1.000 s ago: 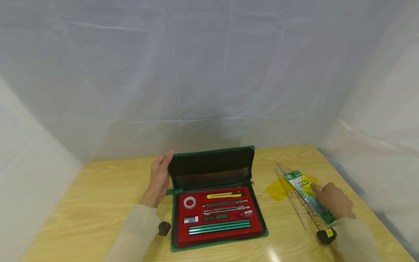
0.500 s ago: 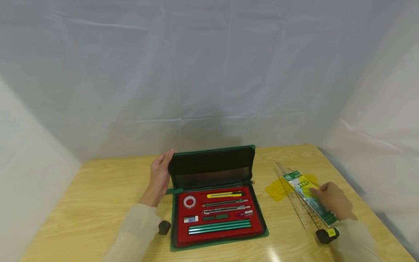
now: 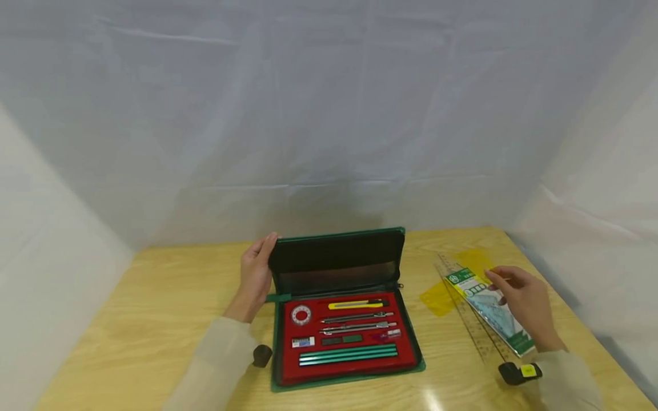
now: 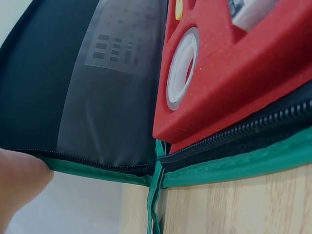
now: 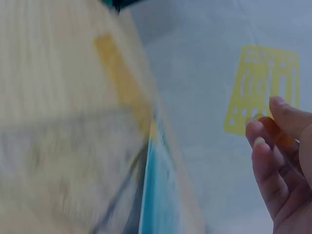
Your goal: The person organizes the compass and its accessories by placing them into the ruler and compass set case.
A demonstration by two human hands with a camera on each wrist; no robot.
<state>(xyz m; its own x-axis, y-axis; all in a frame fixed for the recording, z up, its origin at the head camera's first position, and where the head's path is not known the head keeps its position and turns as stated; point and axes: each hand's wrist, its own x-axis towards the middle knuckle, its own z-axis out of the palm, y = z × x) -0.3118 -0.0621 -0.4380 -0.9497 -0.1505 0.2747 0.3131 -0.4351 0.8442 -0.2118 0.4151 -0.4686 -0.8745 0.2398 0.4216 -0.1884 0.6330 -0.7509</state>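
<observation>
In the head view my left hand [image 3: 255, 279] grips the upper left corner of the raised lid [image 3: 336, 251] of a green zip case. Its red tray [image 3: 349, 371] holds a yellow utility knife [image 3: 357, 305], two metal compasses, a sharpener, an eraser, a white ring-shaped piece [image 3: 301, 315] and green pencils [image 3: 348, 354]. In the left wrist view the left thumb [image 4: 22, 183] lies at the lid's zip edge. My right hand [image 3: 526, 299] pinches a yellow see-through stencil [image 5: 263, 87] between thumb and fingers, above the packet of set squares [image 3: 490, 311].
The green-and-clear packet lies over transparent rulers [image 3: 462, 317] at the right of the wooden table [image 3: 154, 319]. Another yellow sheet [image 3: 437, 299] sticks out beneath them on the left. White sheeting [image 3: 329, 114] hangs behind and at both sides.
My right hand has risen off the packet and now pinches the yellow stencil, which has moved up and out from the pile. The left hand keeps its hold on the lid.
</observation>
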